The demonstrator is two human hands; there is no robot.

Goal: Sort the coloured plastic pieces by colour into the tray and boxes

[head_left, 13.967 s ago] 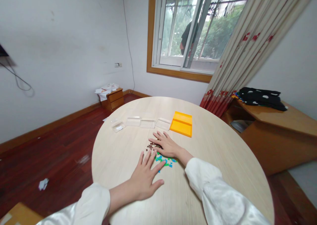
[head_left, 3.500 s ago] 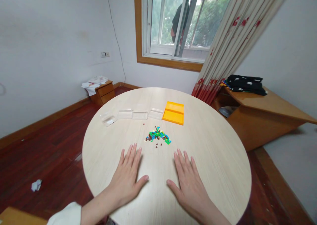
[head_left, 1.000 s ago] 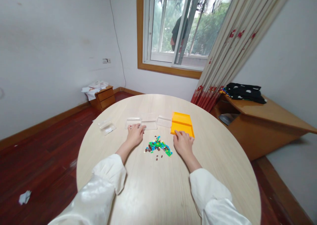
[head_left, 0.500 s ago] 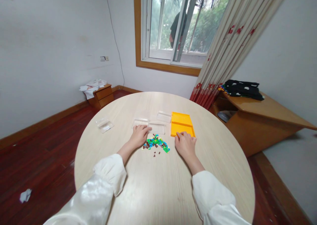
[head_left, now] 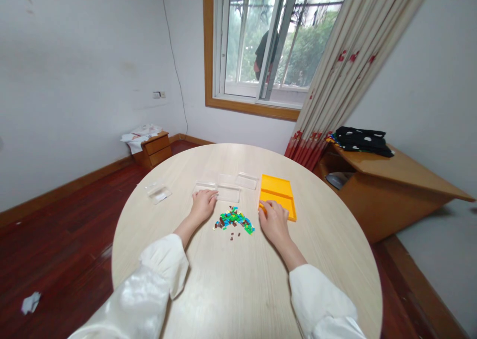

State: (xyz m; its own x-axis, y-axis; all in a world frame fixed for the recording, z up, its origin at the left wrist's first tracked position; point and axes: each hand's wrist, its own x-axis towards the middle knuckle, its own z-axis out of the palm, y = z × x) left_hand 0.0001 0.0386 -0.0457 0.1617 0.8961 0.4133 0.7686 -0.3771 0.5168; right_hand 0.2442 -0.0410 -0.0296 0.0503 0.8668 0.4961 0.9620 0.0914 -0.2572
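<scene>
My left hand [head_left: 204, 205] is at the near left edge of an opened clear plastic box [head_left: 228, 194], with its fingers curled over the rim. My right hand [head_left: 274, 220] grips the near left corner of an opened yellow plastic box [head_left: 276, 184], fingers bent over its edge. On the table between my hands lies a loose pile of small building bricks [head_left: 234, 219] in green, blue, brown and pale yellow. A few brown bricks [head_left: 232, 236] sit apart on the near side of the pile.
Another clear box [head_left: 246, 180] stands behind, left of the yellow one. A clear plastic case [head_left: 158, 192] lies at the left of the round table [head_left: 231, 289]. A wooden cabinet [head_left: 406, 185] with dark cloth is at the right. Outside the window, a person is partly visible.
My left hand and the clear box under it have shifted left. The yellow box has slid slightly right and turned under my right hand. The view has tilted up a little.
</scene>
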